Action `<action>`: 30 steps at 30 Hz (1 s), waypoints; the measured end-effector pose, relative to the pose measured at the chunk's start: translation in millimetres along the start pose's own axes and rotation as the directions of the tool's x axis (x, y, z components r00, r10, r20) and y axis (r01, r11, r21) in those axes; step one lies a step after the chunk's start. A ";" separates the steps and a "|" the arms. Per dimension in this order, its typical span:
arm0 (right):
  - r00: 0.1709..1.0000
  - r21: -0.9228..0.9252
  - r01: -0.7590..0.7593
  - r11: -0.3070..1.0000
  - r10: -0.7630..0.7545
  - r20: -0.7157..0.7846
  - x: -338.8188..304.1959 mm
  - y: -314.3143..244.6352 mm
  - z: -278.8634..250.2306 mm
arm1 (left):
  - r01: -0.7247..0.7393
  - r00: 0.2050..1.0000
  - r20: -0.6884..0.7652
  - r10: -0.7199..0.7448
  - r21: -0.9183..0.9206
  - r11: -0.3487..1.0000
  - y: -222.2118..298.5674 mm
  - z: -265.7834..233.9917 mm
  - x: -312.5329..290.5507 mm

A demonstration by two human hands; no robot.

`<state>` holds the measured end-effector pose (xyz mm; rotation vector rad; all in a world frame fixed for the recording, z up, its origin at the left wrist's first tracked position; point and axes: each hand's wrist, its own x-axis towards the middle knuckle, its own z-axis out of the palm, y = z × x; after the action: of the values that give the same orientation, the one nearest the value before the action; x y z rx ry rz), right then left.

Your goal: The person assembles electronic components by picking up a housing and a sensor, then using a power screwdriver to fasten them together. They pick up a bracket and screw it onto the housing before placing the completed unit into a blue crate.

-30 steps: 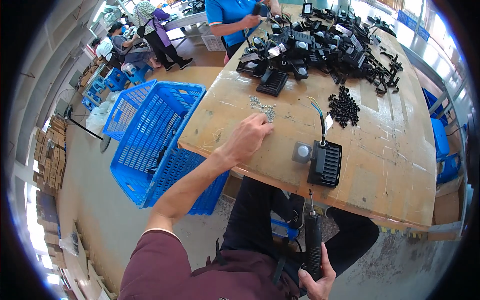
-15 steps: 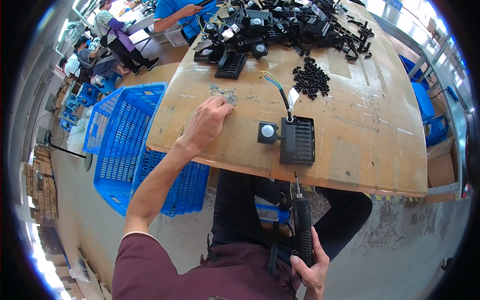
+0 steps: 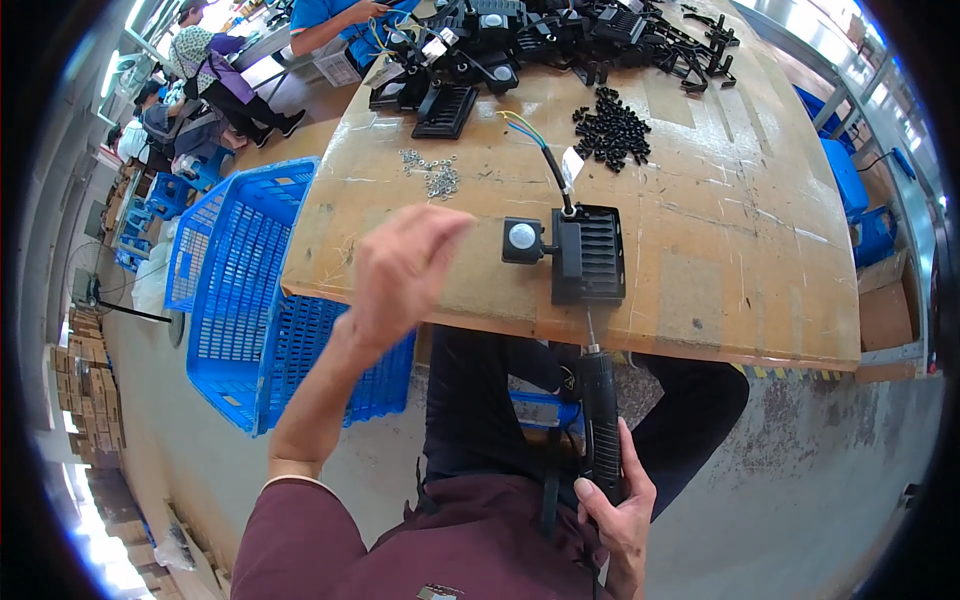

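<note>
My left hand (image 3: 402, 268), somewhat blurred, is raised over the table's near left part with thumb and fingers pinched together. Whatever sits in the pinch is too small to make out. Beyond it lie scattered small metal nuts (image 3: 441, 182). My right hand (image 3: 622, 510) grips a black electric screwdriver (image 3: 600, 410) in front of my lap. Its thin bit points away from me, close to the near edge of a black LED floodlight (image 3: 598, 262). That lamp lies on the table, with a white-domed motion sensor (image 3: 521, 240) on its left and a wired cable (image 3: 556, 172) at its far end.
A heap of black floodlights (image 3: 520, 40) covers the table's far side, with black brackets (image 3: 705, 60) to its right. Small black parts (image 3: 612, 130) are piled beyond the lamp. Blue crates (image 3: 245, 290) stand left of the table. Other people (image 3: 215, 70) work at the far left.
My left hand has lifted off the nuts and drawn back toward me, pinched. The screwdriver has moved forward, bringing its bit nearer the floodlight. The view has shifted slightly.
</note>
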<state>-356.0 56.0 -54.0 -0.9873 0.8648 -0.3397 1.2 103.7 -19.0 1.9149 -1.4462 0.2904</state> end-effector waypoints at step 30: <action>0.985 0.222 0.074 0.972 -0.106 0.136 18.6 25.6 -18.4 | -0.114 0.923 0.351 0.161 -0.150 0.982 60.8 68.7 25.3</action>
<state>-361.5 47.5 -89.2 -0.8389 0.6355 -0.4237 -61.0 32.5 -30.2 1.8302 -1.7979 -0.0995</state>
